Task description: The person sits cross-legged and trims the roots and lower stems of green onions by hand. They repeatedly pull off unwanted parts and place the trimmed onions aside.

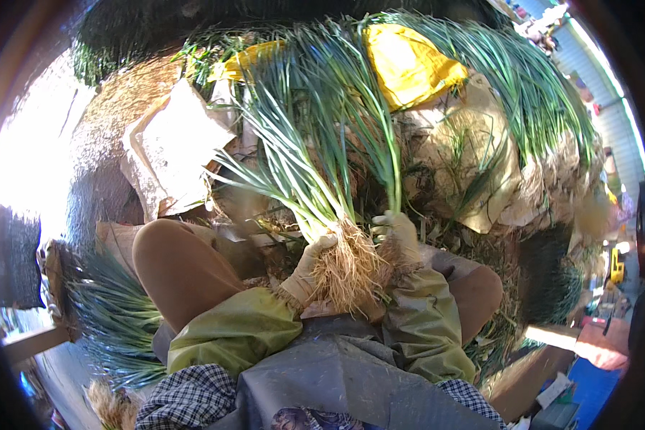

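Observation:
My left hand (309,261), in a pale glove, grips a bunch of long green onion-like plants (308,186), whose pale stems end in a tangle of tan roots (347,269) over my lap. My right hand (401,236), also gloved, is closed round a thinner green stalk (392,175) just right of the bunch; its lower end is partly hidden by fingers and roots. The leaves of both fan away from me. Olive sleeves (233,337) cover my forearms, and my bent knees (179,265) flank the roots.
A long heap of similar plants (537,107) lies at the right back, more leaves (115,315) at the left. Yellow sacks (412,64), a white sack (172,143) and beige sacking (466,165) lie ahead among loose trimmings. A wooden bar (36,344) is at the left edge.

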The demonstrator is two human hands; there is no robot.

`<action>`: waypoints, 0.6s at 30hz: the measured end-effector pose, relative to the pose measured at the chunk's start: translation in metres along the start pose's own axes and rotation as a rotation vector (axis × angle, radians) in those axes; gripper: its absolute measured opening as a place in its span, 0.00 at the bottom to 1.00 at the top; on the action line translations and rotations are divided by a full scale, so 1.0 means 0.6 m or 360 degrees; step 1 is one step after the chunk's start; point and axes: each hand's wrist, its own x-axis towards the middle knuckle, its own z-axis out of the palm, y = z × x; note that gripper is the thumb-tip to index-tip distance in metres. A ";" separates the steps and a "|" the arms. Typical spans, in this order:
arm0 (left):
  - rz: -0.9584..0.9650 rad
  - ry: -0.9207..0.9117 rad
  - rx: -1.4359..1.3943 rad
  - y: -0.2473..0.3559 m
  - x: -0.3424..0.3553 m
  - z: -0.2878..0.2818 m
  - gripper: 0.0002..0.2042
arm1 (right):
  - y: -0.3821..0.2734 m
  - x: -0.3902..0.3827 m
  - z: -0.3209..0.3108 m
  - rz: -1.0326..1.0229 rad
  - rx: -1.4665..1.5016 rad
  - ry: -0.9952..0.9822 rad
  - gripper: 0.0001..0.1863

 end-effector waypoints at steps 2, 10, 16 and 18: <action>-0.0009 0.0077 0.0076 -0.005 -0.001 0.001 0.19 | 0.010 -0.004 0.013 0.0159 0.0340 -0.0542 0.12; -0.0212 0.0306 0.0064 -0.024 -0.007 -0.003 0.12 | 0.064 -0.018 0.074 0.0271 0.0452 -0.0737 0.35; -0.0348 0.0313 -0.0084 -0.035 -0.015 0.002 0.13 | 0.035 -0.020 0.058 -0.0068 0.0028 -0.1009 0.27; -0.0265 0.0262 -0.0135 -0.033 -0.019 0.017 0.13 | 0.014 -0.038 0.052 -0.0098 -0.0075 -0.0881 0.25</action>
